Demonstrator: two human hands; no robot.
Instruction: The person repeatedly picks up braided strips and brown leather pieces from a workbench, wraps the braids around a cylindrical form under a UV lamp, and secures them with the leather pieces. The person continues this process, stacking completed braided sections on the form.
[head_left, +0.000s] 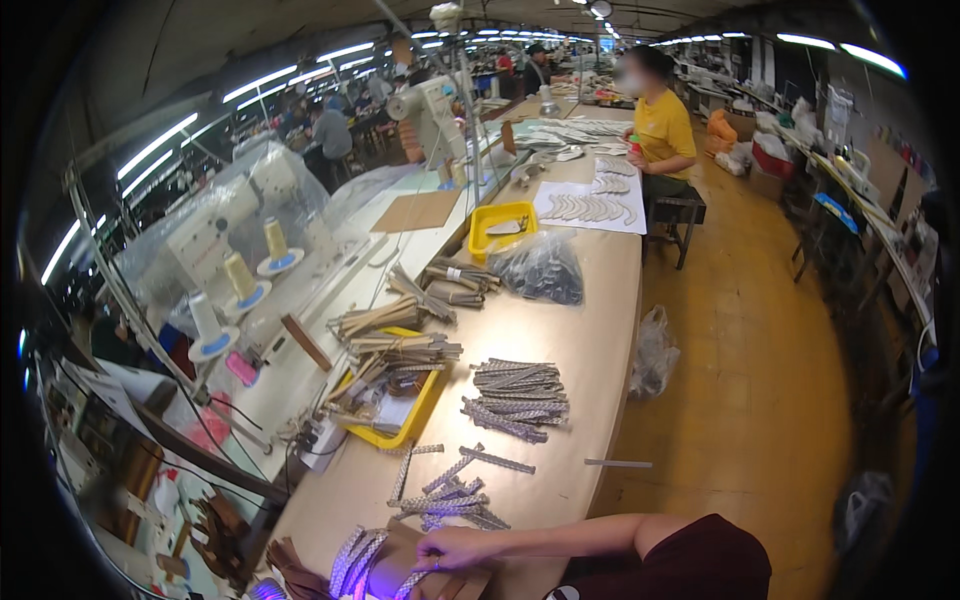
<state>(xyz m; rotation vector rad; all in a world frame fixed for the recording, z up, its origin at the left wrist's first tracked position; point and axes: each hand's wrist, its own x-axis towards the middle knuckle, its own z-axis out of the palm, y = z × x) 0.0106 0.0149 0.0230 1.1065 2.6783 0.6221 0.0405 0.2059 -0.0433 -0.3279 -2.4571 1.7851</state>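
Across mid-frame, a brown worktop [560,335] is strewn with braided strips [515,395]. At lower centre, the right hand [447,548] is curled beside one strip [408,584]; whether it is pinched cannot be told. Strips are best kept flat, untwisted.
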